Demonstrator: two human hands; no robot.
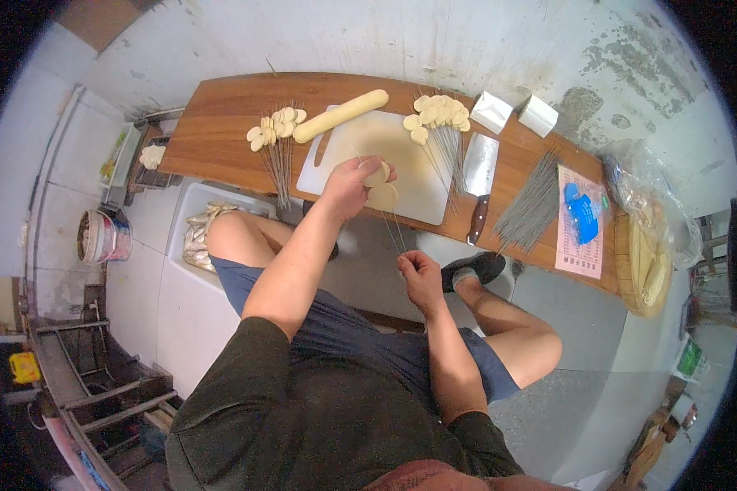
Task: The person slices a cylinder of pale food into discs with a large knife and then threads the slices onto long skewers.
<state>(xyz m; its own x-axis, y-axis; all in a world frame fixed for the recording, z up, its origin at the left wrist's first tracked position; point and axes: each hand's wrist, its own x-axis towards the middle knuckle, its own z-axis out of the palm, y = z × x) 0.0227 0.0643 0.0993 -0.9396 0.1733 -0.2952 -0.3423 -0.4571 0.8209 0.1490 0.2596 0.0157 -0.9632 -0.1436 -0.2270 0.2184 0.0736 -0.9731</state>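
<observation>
My left hand [347, 185] pinches pale round food slices [382, 196] above the near part of a white cutting board [421, 205]. Two thin metal skewers [394, 232] run from the slices down to my right hand [422, 281], whose fingers grip their lower ends in front of the table edge. A long pale yellow food roll [342, 116] rests partly on the board's far left corner. Skewered slices lie fanned in one bunch [276, 127] left of the board and another bunch [440, 112] on its right side.
A cleaver [482, 166] lies right of the board, beside a pile of bare skewers [529, 199]. Farther right are a pink printed sheet [577, 255], a blue packet [582, 215] and clear plastic bags [651, 190]. Two white blocks [491, 112] stand behind. A white tub [175, 236] holds fish.
</observation>
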